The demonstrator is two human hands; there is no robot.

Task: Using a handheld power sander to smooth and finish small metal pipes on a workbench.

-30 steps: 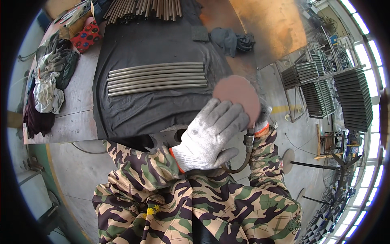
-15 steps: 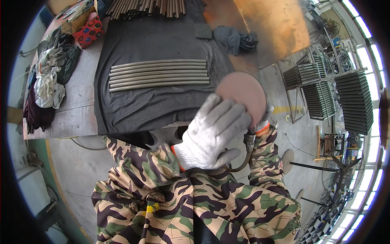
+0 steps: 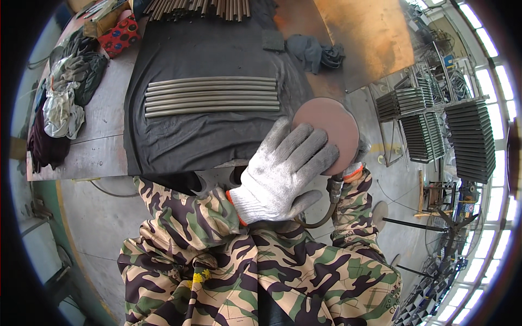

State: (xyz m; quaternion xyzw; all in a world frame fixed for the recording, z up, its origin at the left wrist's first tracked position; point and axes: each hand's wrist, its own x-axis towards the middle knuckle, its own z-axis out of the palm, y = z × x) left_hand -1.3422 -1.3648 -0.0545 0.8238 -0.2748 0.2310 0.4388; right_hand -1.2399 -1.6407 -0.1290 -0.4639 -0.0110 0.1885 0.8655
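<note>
A round, reddish-brown sanding disc (image 3: 328, 122) faces up at me, to the right of the black cloth. My left hand (image 3: 285, 174), in a grey-and-white knit glove with an orange cuff, lies across the disc's lower left part, fingers stretched and slightly spread. Behind the disc, my gloved right hand (image 3: 352, 169) grips the disc sander; most of its fingers are hidden. A hose with a metal fitting (image 3: 336, 187) runs down from the sander. Several metal tubes (image 3: 212, 98) lie side by side on the black cloth (image 3: 217, 54).
More tubes (image 3: 201, 8) are bunched at the table's far edge. Rags (image 3: 65, 108) and a red patterned cloth (image 3: 119, 37) lie at left. A dark cloth (image 3: 310, 52) sits beside a grey block (image 3: 272, 41). Racks of stacked tubes (image 3: 470, 138) and fans stand on the right.
The fingers of my left hand have spread a little on the disc. The sander has shifted slightly right, while the tubes stay in their row.
</note>
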